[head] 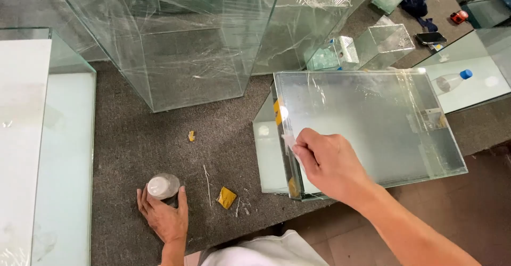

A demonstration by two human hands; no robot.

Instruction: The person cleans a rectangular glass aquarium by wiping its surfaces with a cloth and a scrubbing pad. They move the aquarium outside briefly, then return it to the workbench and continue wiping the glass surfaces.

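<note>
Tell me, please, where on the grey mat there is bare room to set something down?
The mat is bare between the big glass tank, the small tank and the left tank. It is crowded near the left hand: jar, yellow scraps. The right hand covers the small tank's edge.

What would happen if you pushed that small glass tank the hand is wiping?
The small glass tank looks stiff and probably heavy for its size, since its walls are thick glass. It would likely drag on the rough grey carpet rather than slide. Its bare edges look fragile and could chip. The right hand holds something small and white to its left edge.
</note>
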